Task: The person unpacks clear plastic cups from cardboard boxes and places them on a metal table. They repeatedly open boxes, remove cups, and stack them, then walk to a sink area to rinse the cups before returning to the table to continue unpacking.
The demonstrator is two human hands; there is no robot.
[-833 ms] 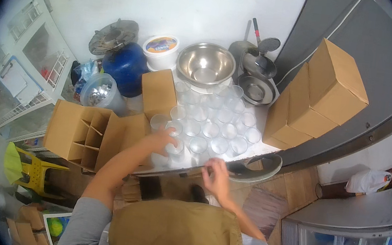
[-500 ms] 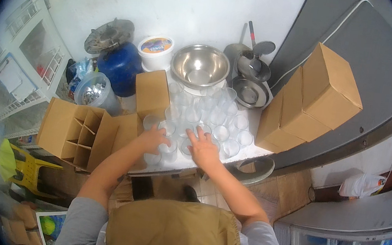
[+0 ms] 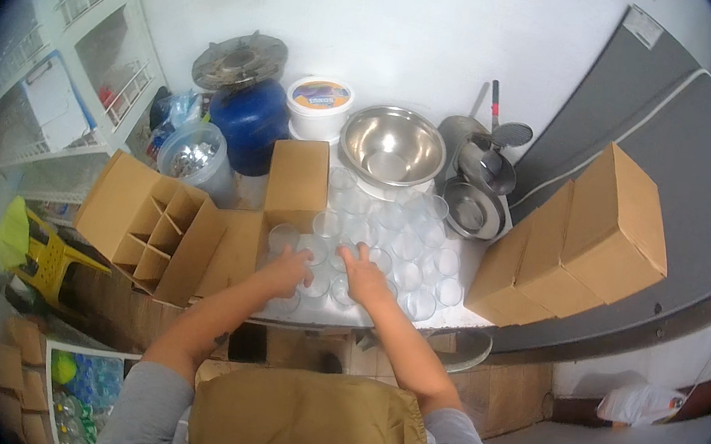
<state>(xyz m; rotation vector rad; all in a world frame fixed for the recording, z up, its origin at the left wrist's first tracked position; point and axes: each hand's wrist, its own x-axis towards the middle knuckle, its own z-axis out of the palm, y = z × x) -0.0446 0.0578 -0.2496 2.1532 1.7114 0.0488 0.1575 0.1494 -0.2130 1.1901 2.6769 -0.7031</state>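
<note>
Many clear drinking glasses stand close together on the white tabletop. My left hand reaches over the glasses at the near left of the group, fingers apart and touching their rims. Beside it, my right hand rests among the glasses near the middle, its fingers spread at the rims. Neither hand visibly lifts a glass. Left of them lies an open cardboard box with cardboard dividers. Another brown box stands behind my left hand.
A steel bowl, a white lidded bucket and a blue gas cylinder with burner stand at the back. Pans are at the back right. Cardboard boxes line the right edge. A clear bucket holds shiny pieces.
The view has tilted, so the table sits lower and further right in it. Both hands stay among the glasses, with their fingers slightly shifted. No glass is visibly lifted.
</note>
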